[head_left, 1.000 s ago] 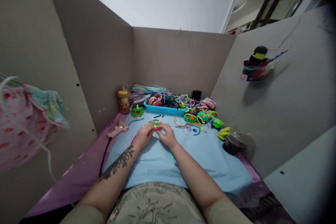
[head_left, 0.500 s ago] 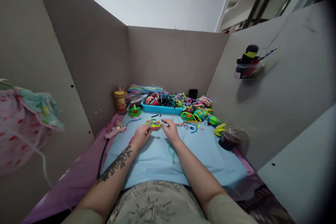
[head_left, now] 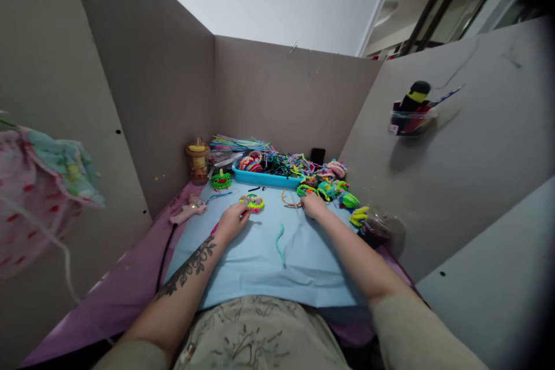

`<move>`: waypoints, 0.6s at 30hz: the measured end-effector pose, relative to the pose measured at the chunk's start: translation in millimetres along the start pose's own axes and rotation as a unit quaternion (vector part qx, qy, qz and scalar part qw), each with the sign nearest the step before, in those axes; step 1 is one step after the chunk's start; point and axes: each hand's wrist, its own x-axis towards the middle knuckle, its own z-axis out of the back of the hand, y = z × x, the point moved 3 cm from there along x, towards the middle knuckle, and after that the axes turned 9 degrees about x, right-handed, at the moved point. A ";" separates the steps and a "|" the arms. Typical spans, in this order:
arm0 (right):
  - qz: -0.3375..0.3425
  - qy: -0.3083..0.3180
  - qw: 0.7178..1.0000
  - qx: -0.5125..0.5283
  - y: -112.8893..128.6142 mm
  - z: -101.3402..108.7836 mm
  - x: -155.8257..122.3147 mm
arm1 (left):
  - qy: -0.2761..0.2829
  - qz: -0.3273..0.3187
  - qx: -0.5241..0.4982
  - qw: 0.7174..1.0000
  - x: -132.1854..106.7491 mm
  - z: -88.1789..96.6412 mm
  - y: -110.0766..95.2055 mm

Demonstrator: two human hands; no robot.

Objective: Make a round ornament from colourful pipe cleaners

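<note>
The left hand (head_left: 234, 220) pinches the round, multicoloured fuzzy piece (head_left: 253, 202), apparently largely formed, over the blue-covered table (head_left: 243, 274), while the right hand (head_left: 314, 206) (grip indiscernible from here) is beside the thin orange strand (head_left: 283, 197), the curved teal fuzzy strip (head_left: 278, 240) lying unattached.

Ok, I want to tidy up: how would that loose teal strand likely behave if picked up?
The teal strand is probably very light, being so thin. Its gentle curve suggests it bends easily. Lying curved on the blue cloth, it seems unlikely to roll.
</note>
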 end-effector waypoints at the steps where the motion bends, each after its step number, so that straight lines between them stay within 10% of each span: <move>1: 0.001 0.006 1.000 -0.007 1.0 0.3 1.8 | 0.002 0.002 -0.002 1.000 -0.2 -0.3 0.7; 18: -0.007 0.083 0.996 -0.037 -4.1 23.7 12.1 | 0.014 0.016 -0.024 0.999 -1.3 -0.8 2.6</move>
